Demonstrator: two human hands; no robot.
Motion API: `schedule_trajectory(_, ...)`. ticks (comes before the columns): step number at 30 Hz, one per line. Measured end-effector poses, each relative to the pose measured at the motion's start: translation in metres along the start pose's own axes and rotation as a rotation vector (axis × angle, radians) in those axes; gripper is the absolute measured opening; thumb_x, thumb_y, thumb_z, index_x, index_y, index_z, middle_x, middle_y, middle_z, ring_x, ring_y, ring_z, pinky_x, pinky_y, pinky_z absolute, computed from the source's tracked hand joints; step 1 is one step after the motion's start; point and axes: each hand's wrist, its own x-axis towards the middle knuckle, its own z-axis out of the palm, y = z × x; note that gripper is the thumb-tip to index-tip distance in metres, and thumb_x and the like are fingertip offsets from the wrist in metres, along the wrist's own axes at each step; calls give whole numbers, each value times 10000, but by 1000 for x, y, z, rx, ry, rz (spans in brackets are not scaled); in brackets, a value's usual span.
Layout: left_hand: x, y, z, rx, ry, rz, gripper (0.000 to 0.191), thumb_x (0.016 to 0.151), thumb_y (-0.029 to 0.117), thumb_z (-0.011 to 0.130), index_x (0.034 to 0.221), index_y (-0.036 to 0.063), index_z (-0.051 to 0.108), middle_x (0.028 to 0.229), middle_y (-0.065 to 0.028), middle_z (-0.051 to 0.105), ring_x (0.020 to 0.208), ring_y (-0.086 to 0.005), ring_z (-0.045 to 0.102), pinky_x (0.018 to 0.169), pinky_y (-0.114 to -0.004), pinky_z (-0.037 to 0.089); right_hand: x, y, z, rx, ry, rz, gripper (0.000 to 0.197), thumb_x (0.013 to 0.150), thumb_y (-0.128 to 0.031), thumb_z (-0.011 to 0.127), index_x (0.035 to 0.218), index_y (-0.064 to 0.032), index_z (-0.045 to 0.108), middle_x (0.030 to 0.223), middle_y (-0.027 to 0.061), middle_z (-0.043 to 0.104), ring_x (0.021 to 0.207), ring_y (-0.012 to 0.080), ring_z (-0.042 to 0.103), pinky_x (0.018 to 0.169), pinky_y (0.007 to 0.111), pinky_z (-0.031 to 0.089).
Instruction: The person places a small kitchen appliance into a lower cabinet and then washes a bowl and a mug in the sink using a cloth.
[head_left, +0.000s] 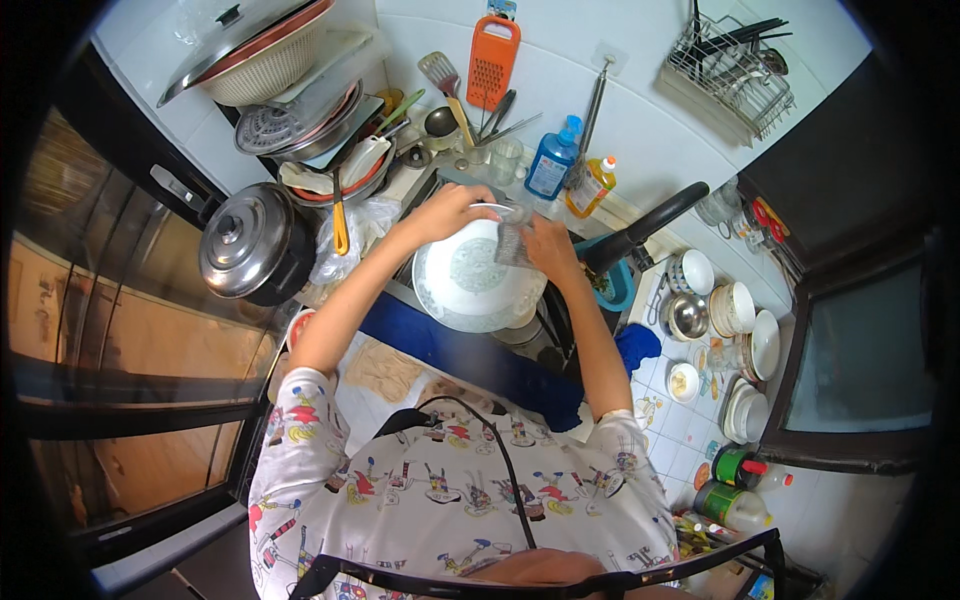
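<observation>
A large white plate with a pale grey-green pattern (466, 281) is held up over the sink area, facing me. My left hand (454, 211) grips its upper rim, the thumb on the face. In my right hand (550, 244) is a grey mesh cloth (516, 240), pressed against the plate's right side. Below the plate, part of the sink and the things in it are hidden. A blue cloth (465, 360) lies along the front edge of the sink.
A black faucet (645, 229) juts in at the right, above a teal basket (618, 285). Blue (553, 165) and yellow (591, 187) soap bottles stand behind. A lidded metal pot (251, 244) is at left; bowls (731, 309) line the right counter.
</observation>
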Motion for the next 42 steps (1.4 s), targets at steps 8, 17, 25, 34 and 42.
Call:
schedule_trajectory(8,-63,-11,64,-496,728,-378,236,761,190,463,868,-16,507,713,-114,536,671,-105,473,605,-244,380,-39,3,22,190,437,398,206,725,-154,473,762,48,491,641,234,498,616,380,478,501,347,373)
schedule_trajectory(17,-26,6,5,114,171,-49,192,746,136,456,882,10,504,723,-177,523,611,-305,505,560,-305,397,-6,1,11,-18,81,-147,140,680,-45,440,573,46,442,559,218,459,539,356,474,462,385,369)
schedule_trajectory(25,-31,0,17,-186,696,-446,206,751,172,457,873,21,528,582,-130,528,433,-127,429,429,-259,339,-48,-14,53,241,537,518,357,757,-224,449,537,57,430,497,155,436,428,232,418,438,343,339)
schedule_trajectory(34,-27,12,6,31,194,-138,184,766,137,419,898,27,487,700,-162,519,656,-275,525,598,-300,397,-16,14,13,117,230,198,365,714,-270,517,591,63,430,473,185,424,469,261,462,476,349,356)
schedule_trajectory(42,-30,12,10,-161,617,-230,210,744,112,434,914,6,494,665,-158,543,601,-206,536,573,-269,397,-14,3,3,327,320,387,270,698,-194,540,832,38,510,733,156,552,654,246,533,598,311,403)
